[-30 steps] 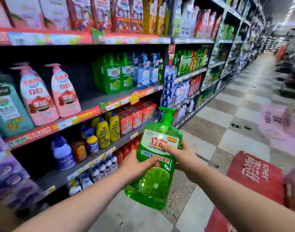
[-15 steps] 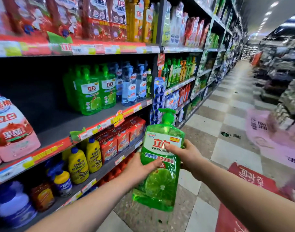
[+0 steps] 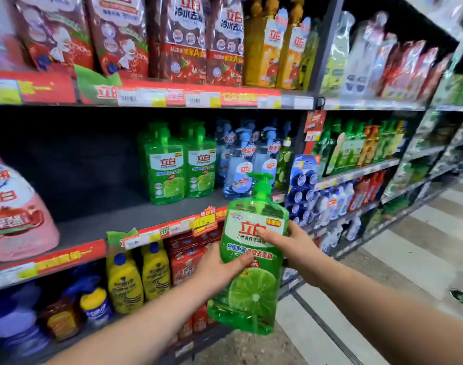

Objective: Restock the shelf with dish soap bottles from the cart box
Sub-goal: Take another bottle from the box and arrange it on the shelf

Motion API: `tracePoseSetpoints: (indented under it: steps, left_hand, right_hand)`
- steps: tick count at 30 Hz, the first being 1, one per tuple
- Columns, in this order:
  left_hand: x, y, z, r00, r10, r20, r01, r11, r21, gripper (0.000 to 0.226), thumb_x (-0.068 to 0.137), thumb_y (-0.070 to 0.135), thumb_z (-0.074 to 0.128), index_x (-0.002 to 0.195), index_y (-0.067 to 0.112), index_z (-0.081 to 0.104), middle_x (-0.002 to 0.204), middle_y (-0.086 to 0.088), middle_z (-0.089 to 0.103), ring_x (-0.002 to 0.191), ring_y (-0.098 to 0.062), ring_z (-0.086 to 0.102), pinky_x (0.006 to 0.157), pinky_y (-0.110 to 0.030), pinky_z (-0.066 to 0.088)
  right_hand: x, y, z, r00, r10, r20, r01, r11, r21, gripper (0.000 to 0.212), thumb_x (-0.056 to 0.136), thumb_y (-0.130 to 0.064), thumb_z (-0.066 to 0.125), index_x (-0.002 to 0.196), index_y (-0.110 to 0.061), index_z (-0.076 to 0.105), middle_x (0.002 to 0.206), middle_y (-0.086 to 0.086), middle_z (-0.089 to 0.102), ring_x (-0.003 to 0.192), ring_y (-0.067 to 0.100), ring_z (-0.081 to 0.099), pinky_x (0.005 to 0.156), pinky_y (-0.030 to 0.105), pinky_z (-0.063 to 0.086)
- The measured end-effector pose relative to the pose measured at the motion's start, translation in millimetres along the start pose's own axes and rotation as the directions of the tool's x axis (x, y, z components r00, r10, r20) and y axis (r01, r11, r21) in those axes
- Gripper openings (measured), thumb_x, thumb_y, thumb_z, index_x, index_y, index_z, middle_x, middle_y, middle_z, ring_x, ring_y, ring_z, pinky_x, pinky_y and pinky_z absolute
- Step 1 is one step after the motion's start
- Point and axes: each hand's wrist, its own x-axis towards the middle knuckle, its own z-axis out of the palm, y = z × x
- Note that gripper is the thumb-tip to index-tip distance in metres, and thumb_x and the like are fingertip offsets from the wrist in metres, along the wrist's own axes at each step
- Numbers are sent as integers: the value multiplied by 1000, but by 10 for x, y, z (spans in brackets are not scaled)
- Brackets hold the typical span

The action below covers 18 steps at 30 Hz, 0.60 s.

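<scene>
On the shelf (image 3: 114,219), two green bottles (image 3: 176,167)

bare shelf (image 3: 99,217) left of green bottles (image 3: 176,164)

Bare forearms (image 3: 146,325); left hand (image 3: 217,270), right hand (image 3: 295,245)

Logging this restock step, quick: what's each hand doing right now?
Left hand: holding the green soap bottle, thumb across its front.
Right hand: holding the same bottle, thumb on its label.
</scene>
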Motion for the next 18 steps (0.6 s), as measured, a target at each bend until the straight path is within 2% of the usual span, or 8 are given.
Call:
tracePoseSetpoints:
  steps: [2,4,7,10,14,16,18]
  left_hand:
    - [116,-51,-5,997,-49,-67,50,999,3,42,71,52,71,100,26,58,106,7,65,97,-14,62,89,-29,49]
    - [227,-105,-62,992,-92,-88,93,996,5,55,70,56,70,111,21,55,112,4,65,102,-16,62,93,-34,49]
    - [489,-185,-230,976,-126,-178,135,990,38,53,71,57,68,109,25,48,110,8,58,104,-15,58,91,-28,45]
    - [814,-223,-423,968,-102,-229,106,994,4,46,73,50,71,108,27,53,112,4,64,103,-17,61,93,-33,48]
    - [1351,-153,-708,955,-37,-293,52,998,42,41,73,46,72,103,28,51,106,6,62,96,-12,58,81,-26,45]
    - [1638,-130,-832,950,-7,-312,10,1000,9,42,73,43,74,105,28,52,109,6,63,101,-14,59,88,-29,47]
    - [1876,-106,-927,945,11,-326,-10,1000,7,45,73,40,75,108,26,50,110,4,62,102,-16,59,91,-30,48]
  right_hand:
    - [253,19,32,999,1,52,0,1000,-22,47,75,-16,78,115,-9,55,107,11,70,94,25,69,75,35,58]
    - [469,57,110,997,11,80,-10,1000,-16,48,74,-14,78,115,-6,55,109,12,70,97,27,68,84,40,56]
    - [852,59,275,989,4,146,-1,1000,-16,49,72,-14,79,115,-6,57,107,12,71,94,24,69,82,37,57]
    - [1242,-18,440,984,-21,180,26,999,-23,53,71,-13,80,118,-7,55,109,13,70,98,27,68,87,43,56]
    - [1815,-260,605,968,-55,245,71,996,-57,58,70,-15,81,119,-9,52,107,11,70,96,26,69,85,42,56]
    - [2102,-404,687,961,-97,259,125,988,-94,59,70,-15,81,119,-10,51,108,10,70,97,25,68,84,42,56]
    - [2335,-525,747,954,-130,271,167,979,-120,56,69,-13,81,115,-15,51,104,5,71,91,18,69,77,34,58]
